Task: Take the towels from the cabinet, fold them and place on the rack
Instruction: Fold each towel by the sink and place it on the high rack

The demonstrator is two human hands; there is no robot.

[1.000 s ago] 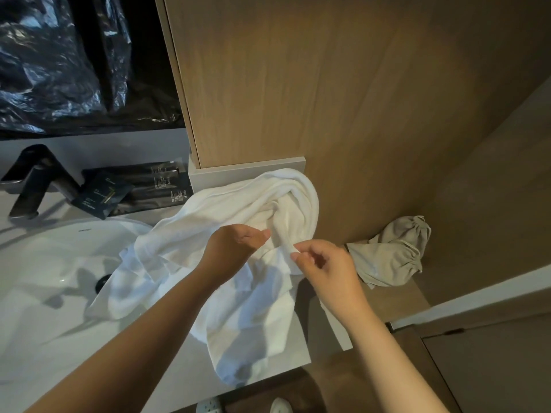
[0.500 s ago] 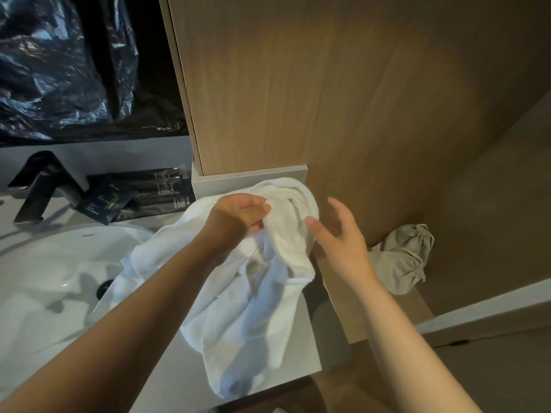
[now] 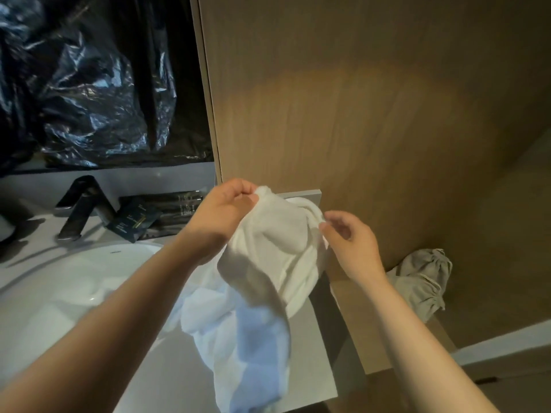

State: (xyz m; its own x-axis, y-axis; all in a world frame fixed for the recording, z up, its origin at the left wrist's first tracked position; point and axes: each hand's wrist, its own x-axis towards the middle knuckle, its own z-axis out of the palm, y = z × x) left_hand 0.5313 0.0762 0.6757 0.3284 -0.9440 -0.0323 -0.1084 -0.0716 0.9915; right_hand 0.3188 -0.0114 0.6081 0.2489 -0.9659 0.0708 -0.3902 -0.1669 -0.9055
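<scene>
Our left hand (image 3: 226, 213) pinches a bunched corner of the limp white terry towel (image 3: 268, 248); our right hand (image 3: 348, 236) seems to pinch its edge. Light, floppy: we'd grip 2 corners

Both forearms bare, stretched forward. My left hand (image 3: 223, 213) is fisted, gripping the towel (image 3: 277, 242) at its top. My right hand (image 3: 353, 242) sits slightly lower, fingers curled, pinching its edge.

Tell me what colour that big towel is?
The towel is plain white, clearest in the head view.
</scene>
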